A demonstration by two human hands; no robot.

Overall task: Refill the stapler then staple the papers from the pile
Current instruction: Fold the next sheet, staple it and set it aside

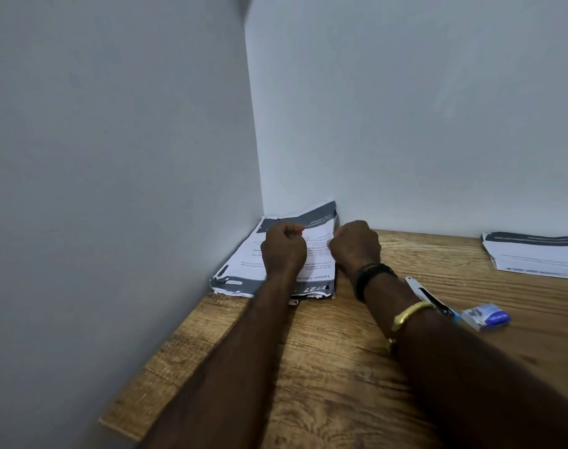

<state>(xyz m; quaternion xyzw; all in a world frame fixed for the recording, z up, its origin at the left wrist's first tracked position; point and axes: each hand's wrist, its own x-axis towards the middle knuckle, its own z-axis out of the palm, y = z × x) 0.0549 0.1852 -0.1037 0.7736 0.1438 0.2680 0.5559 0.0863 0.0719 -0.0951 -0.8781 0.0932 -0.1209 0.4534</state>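
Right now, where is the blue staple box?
On the head view's right side, the blue staple box lies on the wooden table, right beside the stapler.

Head view: wooden table (340, 367) set into a corner of grey walls (114, 157); pile of papers (316, 264) pushed into that corner, far right corner curling up against the wall; left hand (284, 249) on the top sheet, fingers curled under; right hand (357, 246) at the pile's right edge, also curled; whether either pinches a sheet is hidden by the knuckles; black band (371, 277) and gold bangle (408, 314) on the right wrist; stapler (421, 294) partly behind that forearm; blue staple box (486, 315) just beside it; second paper stack (535, 257) at the right edge, well apart.
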